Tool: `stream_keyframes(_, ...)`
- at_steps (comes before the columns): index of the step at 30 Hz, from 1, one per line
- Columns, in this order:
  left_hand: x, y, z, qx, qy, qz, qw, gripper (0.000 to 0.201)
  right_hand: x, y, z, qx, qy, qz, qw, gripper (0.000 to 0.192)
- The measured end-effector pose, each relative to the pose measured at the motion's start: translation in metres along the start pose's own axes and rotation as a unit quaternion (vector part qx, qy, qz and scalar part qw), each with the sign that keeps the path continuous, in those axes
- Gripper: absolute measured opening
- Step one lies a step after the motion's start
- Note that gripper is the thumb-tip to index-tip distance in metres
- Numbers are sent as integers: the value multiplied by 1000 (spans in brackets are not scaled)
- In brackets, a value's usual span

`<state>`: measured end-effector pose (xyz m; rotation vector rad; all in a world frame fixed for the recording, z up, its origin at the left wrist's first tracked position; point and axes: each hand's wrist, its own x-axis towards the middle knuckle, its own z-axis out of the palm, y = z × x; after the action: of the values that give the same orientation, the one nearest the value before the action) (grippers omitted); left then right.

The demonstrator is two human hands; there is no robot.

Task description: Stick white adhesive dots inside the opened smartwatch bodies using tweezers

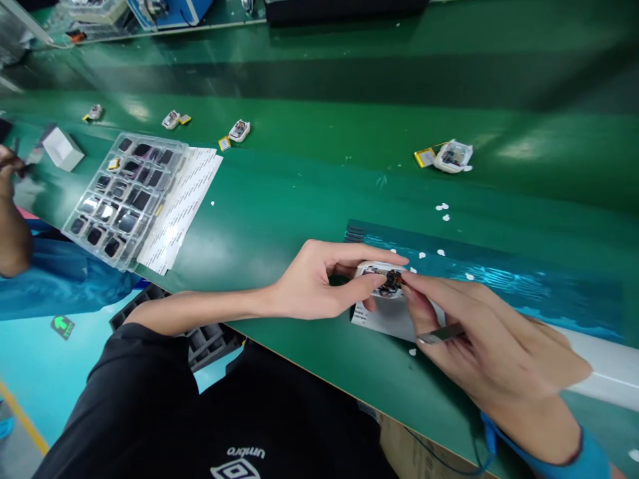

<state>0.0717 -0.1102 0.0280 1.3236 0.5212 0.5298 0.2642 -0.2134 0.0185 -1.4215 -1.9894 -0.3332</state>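
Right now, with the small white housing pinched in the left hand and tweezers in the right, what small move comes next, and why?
Probably ease the tweezers tip down into the open white housing. The left hand pinches it steady above the white sheet, its dark inner parts face up, and the right hand fingertips already touch its edge, so only a short, careful reach seems needed.

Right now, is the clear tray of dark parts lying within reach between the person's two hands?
No: the clear tray lies far off to the left hand's outer side, while both hands meet at a small white device.
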Motion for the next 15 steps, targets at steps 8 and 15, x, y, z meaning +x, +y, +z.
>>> stream_keyframes(8, -2, -1, 1, 197, 72, 66, 976, 30, -6, 8, 4, -12, -34, -47, 998, 46)
stream_keyframes(15, 1, -6, -3, 228, 83, 69, 968, 25, 8, 7, 10, -16, -2, -7, 1000, 19)
